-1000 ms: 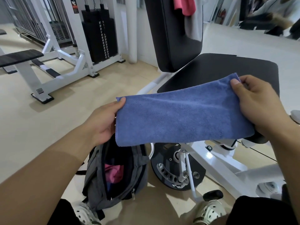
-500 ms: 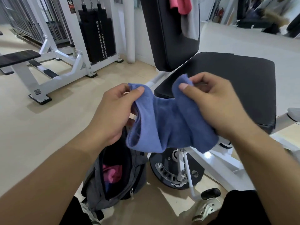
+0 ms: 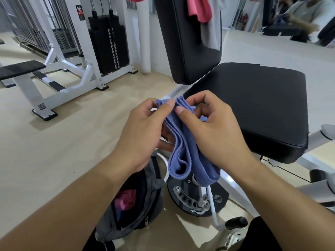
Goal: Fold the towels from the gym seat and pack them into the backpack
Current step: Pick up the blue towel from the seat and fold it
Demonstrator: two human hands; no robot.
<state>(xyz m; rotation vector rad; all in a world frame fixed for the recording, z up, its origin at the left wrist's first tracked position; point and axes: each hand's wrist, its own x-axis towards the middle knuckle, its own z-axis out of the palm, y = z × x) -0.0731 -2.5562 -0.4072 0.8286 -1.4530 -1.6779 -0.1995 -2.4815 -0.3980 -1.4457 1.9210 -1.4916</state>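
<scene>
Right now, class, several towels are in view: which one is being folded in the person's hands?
The blue towel, pinched between the left hand and right hand. The pink towel and grey towel hang untouched on the backrest.

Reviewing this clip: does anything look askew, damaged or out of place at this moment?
Nothing looks damaged or spilled. The blue towel is pinched between the left hand and right hand, its layers bunched unevenly rather than flat. The backpack slumps open on the floor. A pink towel and a grey towel hang on the backrest.
</scene>
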